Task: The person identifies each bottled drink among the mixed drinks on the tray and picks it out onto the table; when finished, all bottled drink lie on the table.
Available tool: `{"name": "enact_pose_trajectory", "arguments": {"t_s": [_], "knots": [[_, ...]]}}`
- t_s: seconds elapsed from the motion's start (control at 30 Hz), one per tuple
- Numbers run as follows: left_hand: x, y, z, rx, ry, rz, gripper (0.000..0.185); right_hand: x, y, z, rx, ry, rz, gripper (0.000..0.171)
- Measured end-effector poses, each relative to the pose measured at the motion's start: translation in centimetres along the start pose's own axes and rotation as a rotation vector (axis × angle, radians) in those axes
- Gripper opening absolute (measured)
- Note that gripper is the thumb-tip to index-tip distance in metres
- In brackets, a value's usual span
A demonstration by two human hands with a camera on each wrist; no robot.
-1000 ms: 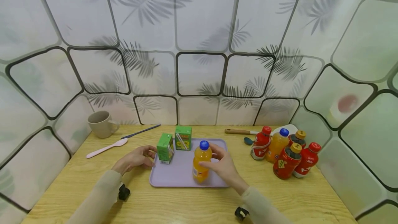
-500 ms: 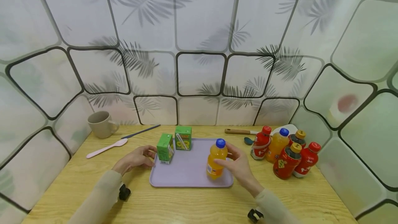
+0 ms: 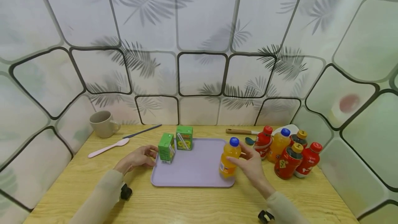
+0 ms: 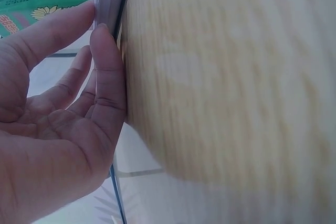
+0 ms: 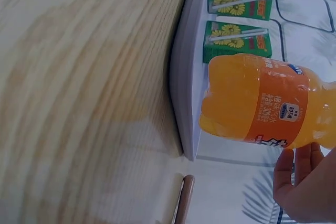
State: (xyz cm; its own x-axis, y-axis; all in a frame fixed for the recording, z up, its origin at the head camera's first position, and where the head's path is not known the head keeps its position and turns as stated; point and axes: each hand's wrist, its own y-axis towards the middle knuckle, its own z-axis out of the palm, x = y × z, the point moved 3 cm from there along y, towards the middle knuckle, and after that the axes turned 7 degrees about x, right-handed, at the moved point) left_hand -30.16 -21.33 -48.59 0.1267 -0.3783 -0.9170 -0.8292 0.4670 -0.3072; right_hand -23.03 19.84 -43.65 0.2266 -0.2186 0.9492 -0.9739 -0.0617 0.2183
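Orange drink fills the small clear bottle [image 3: 229,158], which has a blue cap and an orange label band carrying blue and white print too small to read. It stands upright at the tray's [image 3: 192,175] 4 o'clock corner, near the right rim. The right hand [image 3: 252,166] curls its fingers [image 5: 302,182] round the bottle from the 3 o'clock side, thumb in front. The left hand [image 3: 136,158] rests on the wooden table [image 3: 186,203] at the tray's 9 o'clock edge, fingers [image 4: 107,77] loosely extended against the rim and holding nothing. Two green juice cartons [image 3: 174,142] printed with sunflowers, each with a straw attached, stand at the tray's 11 o'clock.
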Motion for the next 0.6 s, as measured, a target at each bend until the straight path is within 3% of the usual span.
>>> {"name": "enact_pose_trajectory", "arguments": {"t_s": [0.6], "knots": [[-0.1,0.1,0.2,-0.043,0.014,-0.035,0.060,-0.5,-1.3,-4.1,-0.141,-0.149,0.014,0.064]]}}
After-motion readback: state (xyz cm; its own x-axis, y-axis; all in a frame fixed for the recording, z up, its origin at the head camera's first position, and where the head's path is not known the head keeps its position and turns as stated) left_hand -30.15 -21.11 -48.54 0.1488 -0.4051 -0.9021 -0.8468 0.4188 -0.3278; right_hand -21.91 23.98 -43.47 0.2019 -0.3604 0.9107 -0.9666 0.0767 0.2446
